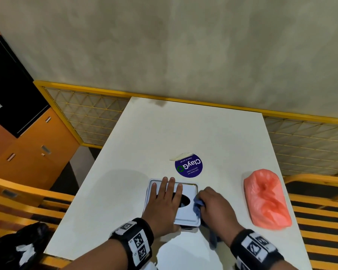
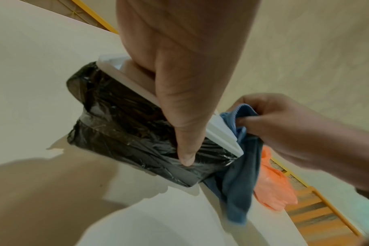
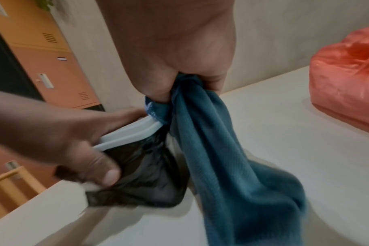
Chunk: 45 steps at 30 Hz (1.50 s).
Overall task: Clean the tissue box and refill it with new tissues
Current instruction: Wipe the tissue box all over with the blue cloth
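Note:
The tissue box [image 1: 189, 189] stands near the front of the white table [image 1: 183, 129]. It has a white lid with an oval hole and black sides [image 2: 120, 116] wrapped in shiny film. My left hand [image 1: 164, 201] lies flat on the lid with straight fingers, and its thumb [image 2: 185, 149] runs down the near side. My right hand [image 1: 215, 209] grips a bunched blue cloth [image 1: 197, 208] against the lid's right edge. The cloth's tail [image 3: 232, 158] hangs down to the tabletop beside the box. A pink plastic bag [image 1: 265, 199] lies to the right.
A round blue sticker [image 1: 188, 166] is stuck to the table just beyond the box. Orange slatted chairs [image 1: 320, 221] flank the table on both sides. Orange lockers [image 1: 37, 152] stand at the left, and a yellow-framed mesh panel [image 1: 86, 114] lines the wall behind.

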### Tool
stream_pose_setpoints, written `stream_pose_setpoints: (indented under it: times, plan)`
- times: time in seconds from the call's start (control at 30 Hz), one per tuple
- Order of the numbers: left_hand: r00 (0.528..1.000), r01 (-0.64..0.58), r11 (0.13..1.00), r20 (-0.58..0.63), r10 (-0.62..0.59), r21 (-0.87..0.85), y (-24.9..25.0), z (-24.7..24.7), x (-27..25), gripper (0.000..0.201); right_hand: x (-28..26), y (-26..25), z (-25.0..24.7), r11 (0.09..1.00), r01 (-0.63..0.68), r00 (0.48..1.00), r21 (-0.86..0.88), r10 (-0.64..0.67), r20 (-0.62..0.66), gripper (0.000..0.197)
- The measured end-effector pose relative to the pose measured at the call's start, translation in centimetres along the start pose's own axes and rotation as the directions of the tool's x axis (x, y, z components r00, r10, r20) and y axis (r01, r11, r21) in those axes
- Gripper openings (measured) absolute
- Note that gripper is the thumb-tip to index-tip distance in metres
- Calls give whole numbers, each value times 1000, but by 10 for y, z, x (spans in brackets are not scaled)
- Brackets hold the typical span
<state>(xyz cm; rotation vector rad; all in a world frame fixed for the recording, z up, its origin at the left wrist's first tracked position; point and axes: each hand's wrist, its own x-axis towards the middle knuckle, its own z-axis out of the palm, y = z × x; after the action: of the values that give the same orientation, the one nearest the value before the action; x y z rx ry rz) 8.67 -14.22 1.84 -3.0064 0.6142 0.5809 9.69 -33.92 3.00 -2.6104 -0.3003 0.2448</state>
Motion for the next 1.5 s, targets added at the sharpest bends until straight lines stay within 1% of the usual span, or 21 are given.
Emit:
stream_pose_setpoints:
  times: [0.03, 0.1, 0.17, 0.27, 0.33, 0.4, 0.47, 0.53, 0.57, 0.63, 0.7, 0.73, 0.77, 0.83, 0.9, 0.97, 1.03, 1.13, 1.27, 1.37, 1.5]
  plan:
    - [1000, 0, 1000, -2, 0, 3, 1, 0, 0, 118, 12, 1, -2, 1000, -28, 999, -3, 27, -17, 16]
    - [1000, 10, 1000, 6, -10, 15, 1, 1, 0, 116, 34, 3, -5, 998, -55, 997, -22, 54, -48, 15]
    - [1000, 13, 1000, 6, -14, 24, 0, 0, 0, 115, 49, 5, -6, 998, -22, 999, -55, 20, -41, 11]
    - [1000, -5, 999, 12, 5, 42, -2, -1, 1, 116, 63, 6, -11, 993, 62, 998, -100, -60, 26, 13]
    - [996, -85, 995, 25, 83, 58, -11, -2, 2, 118, 67, 6, -20, 987, 103, 990, -122, -90, 106, 17]
    - [978, -207, 972, 58, 201, 112, -31, -6, 1, 120, 61, 6, -26, 982, 123, 979, -142, -96, 182, 20]
    - [963, -270, 943, 76, 260, 193, -49, -14, 0, 109, 42, 6, -26, 978, 129, 975, -165, -94, 204, 18]
    - [953, -302, 919, 71, 294, 252, -54, -22, 0, 95, 15, 5, -18, 983, 125, 976, -135, -97, 196, 17]
    - [954, -301, 918, 89, 287, 259, -52, -23, -1, 94, 2, 4, -13, 987, 121, 976, -107, -99, 194, 17]
    - [953, -272, 941, 194, 234, 200, -45, -26, -5, 108, -17, 0, -6, 992, 110, 977, -64, -96, 191, 16]
    - [925, -279, 953, 300, 233, 118, -42, -29, -8, 133, -25, -1, 0, 994, 95, 979, -53, -84, 186, 14]
    - [912, -281, 958, 328, 246, 62, -43, -30, -9, 141, -27, -1, 2, 994, 95, 979, -55, -83, 189, 14]
    - [913, -265, 964, 321, 253, -5, -45, -31, -10, 145, -28, -1, 3, 993, 98, 978, -59, -85, 189, 15]
    - [935, -222, 969, 258, 242, -105, -47, -29, -11, 142, -28, -2, 5, 993, 98, 978, -70, -83, 193, 15]
    - [954, -218, 974, 198, 226, -61, -46, -26, -13, 133, -22, -6, 5, 992, 102, 974, -73, -85, 211, 13]
    - [960, -221, 975, 176, 219, -11, -44, -20, -13, 127, -8, -13, 4, 995, 94, 972, -32, -85, 220, 9]
    - [957, -224, 975, 186, 222, -11, -42, -19, -13, 124, 12, -21, 3, 996, 86, 982, -21, -81, 172, 8]
    - [959, -233, 972, 160, 236, -34, -44, -21, -14, 124, 47, -32, 2, 995, 66, 996, -73, -61, 68, 10]
    - [968, -218, 972, 107, 226, -82, -47, -18, -15, 126, 67, -42, 2, 995, 78, 997, -57, -77, 6, 5]
    - [978, -193, 976, 53, 199, -101, -50, -11, -14, 127, 48, -36, 1, 996, 84, 995, -5, -83, 54, 5]
    - [985, -166, 983, 31, 169, -80, -48, -8, -14, 126, -13, -21, 2, 991, 105, 991, 81, -111, 80, 22]
